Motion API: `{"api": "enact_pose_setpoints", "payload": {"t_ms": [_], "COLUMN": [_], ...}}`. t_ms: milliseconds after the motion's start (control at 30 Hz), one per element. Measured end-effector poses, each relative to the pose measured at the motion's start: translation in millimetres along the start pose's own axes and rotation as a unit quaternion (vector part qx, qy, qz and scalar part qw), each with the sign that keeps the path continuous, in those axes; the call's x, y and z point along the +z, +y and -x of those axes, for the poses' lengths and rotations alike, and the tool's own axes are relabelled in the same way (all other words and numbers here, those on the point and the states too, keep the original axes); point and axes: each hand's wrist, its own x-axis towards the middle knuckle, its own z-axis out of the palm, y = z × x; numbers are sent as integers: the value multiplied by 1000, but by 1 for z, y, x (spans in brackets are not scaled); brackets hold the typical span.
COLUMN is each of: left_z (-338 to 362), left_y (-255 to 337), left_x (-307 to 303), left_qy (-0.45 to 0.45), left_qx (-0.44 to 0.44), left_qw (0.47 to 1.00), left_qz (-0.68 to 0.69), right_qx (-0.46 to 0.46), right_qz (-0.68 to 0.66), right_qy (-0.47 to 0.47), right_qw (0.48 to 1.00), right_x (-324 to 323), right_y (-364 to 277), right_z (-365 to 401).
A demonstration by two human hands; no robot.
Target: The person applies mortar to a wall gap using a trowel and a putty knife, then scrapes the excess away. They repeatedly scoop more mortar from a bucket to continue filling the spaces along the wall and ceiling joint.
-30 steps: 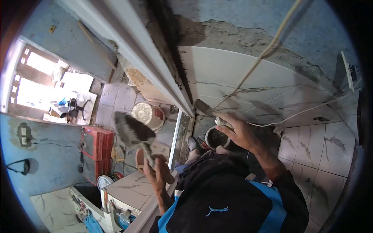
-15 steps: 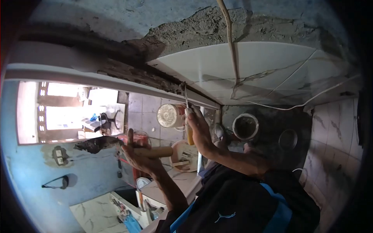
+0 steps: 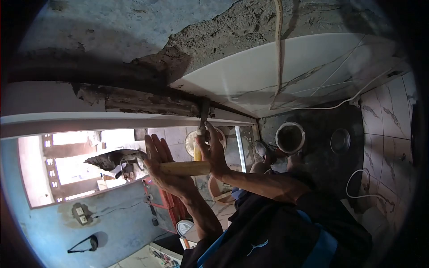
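Observation:
My left hand (image 3: pixel 172 172) holds a trowel with a dark, mortar-stained blade (image 3: pixel 117 160). Its thick wooden handle (image 3: pixel 185 168) points right, the butt close to my right wrist, and several of my fingers extend upward. In my right hand (image 3: pixel 214 154) is a chisel with a yellow handle (image 3: pixel 197 153), gripped near the neck. The chisel's flat blade (image 3: pixel 204 109) reaches the rough gap along the pale frame (image 3: pixel 156 119), beside the white wall tile (image 3: pixel 232 73). Where the blade's tip touches is hard to make out.
Below the tiles, a bucket (image 3: pixel 290 137) and a round pan (image 3: pixel 340 140) stand on the dark floor near my feet. A cable (image 3: pixel 278 53) hangs across the tiled wall. Past the frame are a red object (image 3: pixel 172 207) and a round tub (image 3: pixel 219 190).
Both hands have come closer together, with the trowel handle now near my right wrist. The chisel has shifted left along the frame. The camera view has tilted and moved.

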Motion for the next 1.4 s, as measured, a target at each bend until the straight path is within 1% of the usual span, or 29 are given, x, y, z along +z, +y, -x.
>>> {"api": "enact_pose_setpoints", "payload": {"t_ms": [67,100,167,233,267,333,367,433,467,533,567,667,700,733,767,800,833,900,1033,1100,1133,1167,1233,1267,1333,1367,1400], "left_z": [-1,-1,-1,-1,-1,0,0,1,1,1,2,4,5,5,4,4,4,3,3,4,4,3,3,3,3,4,4], "left_y": [-1,-3,-7,-7,-6,-5,-5,-8,-9,-6,-4,2,0,-3,-4,-3,-2,-1,-6,-5,-4,-3,-1,0,0,0,0], "left_x": [3,4,7,6,6,8,9,5,4,6,8,12,11,8,7,7,8,7,5,4,5,6,8,9,11,12,13], "left_qy": [-17,-19,-58,-68,-75,-70,-61,-65,-68,-67,-66,-49,-51,-52,-54,-55,-61,-72,-62,-62,-64,-66,-63,-58,-56,-54,-53], "left_qx": [-17,-18,-5,-3,-1,-6,-8,-5,0,-6,-10,-27,-28,-18,-7,-7,-8,-8,-4,0,-3,-6,-10,-17,-22,-27,-29], "left_qw": [1000,1000,998,998,997,997,998,998,998,997,997,998,998,998,998,998,998,997,998,998,998,997,997,997,997,997,997], "left_qz": [11,15,6,-9,-28,-29,-33,-24,-16,-25,-34,-29,-30,-22,-13,-13,-24,-36,-26,-24,-28,-33,-39,-45,-50,-54,-53], "right_qx": [5,-8,-22,10,8,-13,-13,12,12,-80,-80,-19,-19,83,182,119,97,48,36,117,96,95,150,150,76,77,54], "right_qz": [14,27,41,19,19,64,65,54,53,90,89,90,89,52,15,-11,78,104,142,171,163,161,126,124,148,149,180], "right_qy": [13,9,7,-11,-7,-41,-38,-96,-94,-106,-105,-159,-157,-195,-230,-219,-219,-254,-272,-210,-225,-225,-185,-185,-210,-210,-243], "right_qw": [1000,1000,999,1000,1000,997,997,994,994,987,987,983,983,976,956,969,968,960,951,955,956,956,963,963,963,963,952], "right_x": [1,0,-3,-6,-8,-17,-21,-30,-34,-43,-47,-61,-69,-77,-84,-88,-96,-109,-130,-129,-129,-126,-118,-117,-116,-118,-120], "right_y": [0,0,1,0,-2,-9,-8,-7,-8,-12,-13,-13,-18,-27,-33,-29,-33,-46,-63,-66,-61,-60,-57,-49,-31,-31,-33], "right_z": [0,0,0,-2,-3,-4,-6,-9,-10,-11,-13,-22,-24,-27,-31,-37,-42,-46,-43,-46,-50,-53,-55,-57,-60,-60,-61]}}
